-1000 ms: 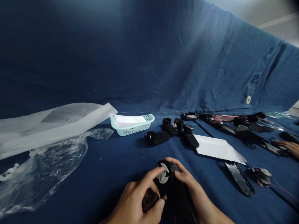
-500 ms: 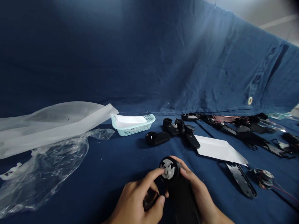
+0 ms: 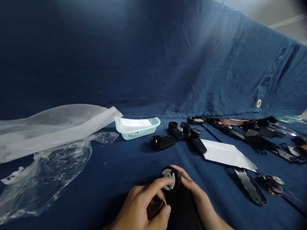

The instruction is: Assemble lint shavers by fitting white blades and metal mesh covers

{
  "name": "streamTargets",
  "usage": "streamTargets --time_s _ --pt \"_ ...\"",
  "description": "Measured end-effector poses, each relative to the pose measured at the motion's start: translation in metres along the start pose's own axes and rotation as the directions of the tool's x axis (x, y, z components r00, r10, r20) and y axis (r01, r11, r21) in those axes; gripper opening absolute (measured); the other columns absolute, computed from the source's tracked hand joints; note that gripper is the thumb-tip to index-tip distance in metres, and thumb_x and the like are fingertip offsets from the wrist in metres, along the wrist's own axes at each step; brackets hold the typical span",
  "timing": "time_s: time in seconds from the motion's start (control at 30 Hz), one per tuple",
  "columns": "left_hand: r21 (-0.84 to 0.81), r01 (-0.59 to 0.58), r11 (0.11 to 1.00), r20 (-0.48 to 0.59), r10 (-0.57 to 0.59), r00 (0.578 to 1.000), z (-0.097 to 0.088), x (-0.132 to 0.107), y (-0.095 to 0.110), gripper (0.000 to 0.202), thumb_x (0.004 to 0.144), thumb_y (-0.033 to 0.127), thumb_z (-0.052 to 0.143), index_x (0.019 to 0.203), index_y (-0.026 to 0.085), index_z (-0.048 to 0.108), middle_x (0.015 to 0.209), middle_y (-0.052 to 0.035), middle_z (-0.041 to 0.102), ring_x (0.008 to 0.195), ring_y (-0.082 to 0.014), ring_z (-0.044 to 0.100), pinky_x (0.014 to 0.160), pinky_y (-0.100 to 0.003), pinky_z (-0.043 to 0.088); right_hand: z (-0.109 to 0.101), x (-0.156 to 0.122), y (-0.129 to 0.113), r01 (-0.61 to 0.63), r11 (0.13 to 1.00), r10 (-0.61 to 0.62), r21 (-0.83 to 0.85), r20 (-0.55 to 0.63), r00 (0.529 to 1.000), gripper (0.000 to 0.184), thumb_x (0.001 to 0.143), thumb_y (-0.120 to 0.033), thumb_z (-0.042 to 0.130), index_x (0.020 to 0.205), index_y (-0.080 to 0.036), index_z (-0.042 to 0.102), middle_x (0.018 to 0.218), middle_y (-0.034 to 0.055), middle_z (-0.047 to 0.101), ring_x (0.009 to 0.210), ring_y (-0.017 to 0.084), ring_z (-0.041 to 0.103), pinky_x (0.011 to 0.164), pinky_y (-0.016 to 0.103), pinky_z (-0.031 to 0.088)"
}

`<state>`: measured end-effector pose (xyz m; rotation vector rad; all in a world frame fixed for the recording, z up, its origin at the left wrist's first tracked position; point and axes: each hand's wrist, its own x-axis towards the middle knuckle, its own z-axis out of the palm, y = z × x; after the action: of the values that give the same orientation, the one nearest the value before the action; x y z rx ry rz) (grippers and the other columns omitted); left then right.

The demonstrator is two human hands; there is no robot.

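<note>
Both my hands hold a black plastic part (image 3: 178, 201) with a round end that carries a white hub (image 3: 168, 176), low in the middle of the view. My left hand (image 3: 141, 207) is closed: its forefinger lies on the white hub, and thumb and fingers pinch a small dark piece (image 3: 154, 207) against the part's left side. My right hand (image 3: 199, 201) wraps the part from the right, its fingertips by the round end.
Blue cloth (image 3: 107, 166) covers the table and rises behind as a backdrop. Clear plastic bags (image 3: 48, 150) lie left. A pale green basket (image 3: 136, 127) stands at the middle back, black parts (image 3: 177, 135) beside it, white paper (image 3: 227, 155) and more parts (image 3: 251, 190) to the right.
The round end with the white hub rose slightly, then came back down and tilted left. My left forefinger has slid onto the hub. Another person's hand at the far right has withdrawn.
</note>
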<state>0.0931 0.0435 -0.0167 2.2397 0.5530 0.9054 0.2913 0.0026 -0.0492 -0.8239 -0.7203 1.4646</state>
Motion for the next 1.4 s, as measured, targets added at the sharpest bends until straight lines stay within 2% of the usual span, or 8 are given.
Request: streamTargets --time_s 0.1,0.23,0.37,0.5,0.67,0.87,1.07,1.4 --pt "0.036 -0.068 0.997 -0.03 0.069 0.997 0.001 0.003 -0.003 0.051 0.078 0.02 0.054 0.128 0.031 0.054 0.077 0.0058 0.074 0.064 -0.0134 0.072 0.066 -0.022 0.057 -0.001 0.0 -0.003 0.006 1.0 -0.006 0.005 -0.006 1.0 0.039 0.075 -0.039 0.076 0.11 -0.023 0.069 0.105 0.0078 0.077 0.109 0.033 0.067 0.104 0.05 0.043" --pt "0.066 -0.072 0.995 -0.058 0.076 0.995 0.0 0.004 -0.004 0.047 0.08 0.021 0.053 0.126 0.029 0.054 0.079 0.0043 0.075 0.066 -0.0151 0.072 0.07 -0.026 0.058 -0.001 0.0 -0.006 0.015 1.0 -0.015 0.017 -0.002 1.0 0.041 0.077 -0.042 0.072 0.112 -0.022 0.068 0.103 0.009 0.077 0.11 0.034 0.067 0.102 0.053 0.044" --pt "-0.079 0.032 0.996 0.029 -0.03 0.999 -0.002 0.003 -0.004 0.047 0.086 0.02 0.051 0.132 0.026 0.048 0.08 0.0038 0.075 0.064 -0.0135 0.071 0.063 -0.024 0.057 0.002 -0.001 -0.004 0.009 1.0 -0.009 0.028 0.012 1.0 0.044 0.077 -0.046 0.07 0.114 -0.021 0.067 0.105 0.0096 0.076 0.109 0.035 0.067 0.101 0.053 0.044" --pt "-0.161 0.112 0.98 0.119 -0.094 0.988 -0.009 0.005 -0.003 0.05 0.088 0.022 0.051 0.138 0.025 0.042 0.078 0.0044 0.075 0.067 -0.0144 0.072 0.068 -0.026 0.056 0.007 -0.003 0.0 0.001 1.0 -0.002 0.026 0.034 0.999 0.044 0.077 -0.045 0.07 0.113 -0.02 0.067 0.107 0.0105 0.075 0.11 0.034 0.066 0.103 0.051 0.043" --pt "-0.078 0.102 0.992 0.23 -0.082 0.97 -0.022 0.011 0.004 0.055 0.086 0.022 0.053 0.14 0.029 0.043 0.077 0.0072 0.076 0.067 -0.0146 0.069 0.067 -0.026 0.052 0.005 -0.001 0.002 -0.004 1.0 0.003 0.008 0.046 0.999 0.042 0.076 -0.042 0.072 0.112 -0.02 0.068 0.106 0.0103 0.076 0.112 0.033 0.065 0.105 0.05 0.04" --pt "0.105 0.046 0.993 0.231 -0.07 0.97 -0.034 0.016 0.012 0.054 0.078 0.025 0.059 0.131 0.036 0.055 0.087 0.0053 0.077 0.078 -0.0184 0.071 0.079 -0.032 0.052 0.002 0.002 0.002 0.001 1.0 -0.002 0.021 0.033 0.999 0.04 0.075 -0.044 0.073 0.109 -0.023 0.069 0.102 0.0074 0.077 0.112 0.033 0.065 0.106 0.053 0.039" --pt "0.153 0.0 0.988 0.3 -0.047 0.953 -0.043 0.021 0.02 0.058 0.078 0.019 0.059 0.132 0.037 0.053 0.086 0.0078 0.077 0.077 -0.0179 0.071 0.083 -0.034 0.051 0.001 0.0 0.001 0.008 0.999 -0.009 0.044 0.031 0.999 0.04 0.077 -0.046 0.072 0.109 -0.022 0.069 0.099 0.0072 0.077 0.107 0.035 0.068 0.102 0.054 0.043" --pt "0.26 -0.041 0.965 0.255 -0.028 0.966 -0.049 0.023 0.015 0.056 0.08 0.025 0.059 0.135 0.036 0.05 0.084 0.0067 0.073 0.07 -0.0188 0.069 0.075 -0.035 0.053 -0.001 0.005 0.006 -0.006 0.999 0.003 0.051 0.057 0.998 0.043 0.075 -0.049 0.073 0.109 -0.023 0.07 0.099 0.0087 0.078 0.108 0.035 0.068 0.101 0.055 0.044"
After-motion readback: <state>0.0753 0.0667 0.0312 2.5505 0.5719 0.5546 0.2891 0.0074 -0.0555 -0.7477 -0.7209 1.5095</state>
